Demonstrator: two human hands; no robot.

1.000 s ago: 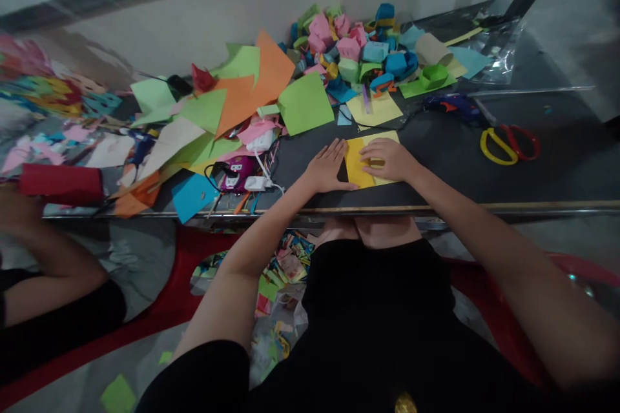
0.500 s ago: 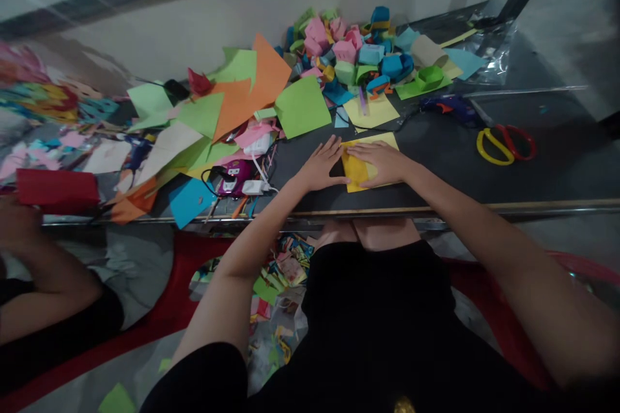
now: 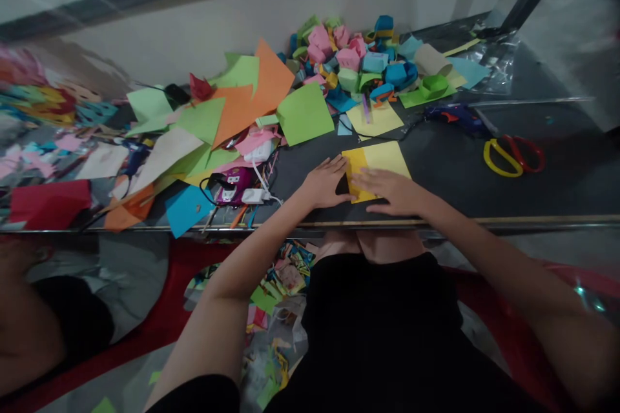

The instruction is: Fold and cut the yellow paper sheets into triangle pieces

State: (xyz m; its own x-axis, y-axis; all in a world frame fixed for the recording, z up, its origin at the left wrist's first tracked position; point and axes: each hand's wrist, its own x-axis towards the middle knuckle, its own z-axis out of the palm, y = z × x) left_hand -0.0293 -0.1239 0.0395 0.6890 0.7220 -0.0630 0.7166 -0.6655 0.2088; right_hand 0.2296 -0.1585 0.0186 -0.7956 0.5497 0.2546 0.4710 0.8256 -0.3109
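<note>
A yellow sheet of paper (image 3: pixel 382 158) lies folded on the dark table (image 3: pixel 455 174) in front of me. My left hand (image 3: pixel 324 182) rests flat, fingers stretched, at the sheet's left edge. My right hand (image 3: pixel 392 188) lies flat across the sheet's near part, fingers spread and pointing left. Neither hand grips anything.
Yellow and red scissors (image 3: pixel 513 153) and a blue glue gun (image 3: pixel 458 116) lie to the right. A heap of coloured paper sheets (image 3: pixel 232 110) and folded paper pieces (image 3: pixel 368 58) fills the back and left. A charger and cable (image 3: pixel 252 193) lie left. Another person's arm (image 3: pixel 24 329) shows at far left.
My right hand has slid toward me along the yellow sheet, uncovering its far half. My left hand stays at the left edge. The other person's hand has left the red paper.
</note>
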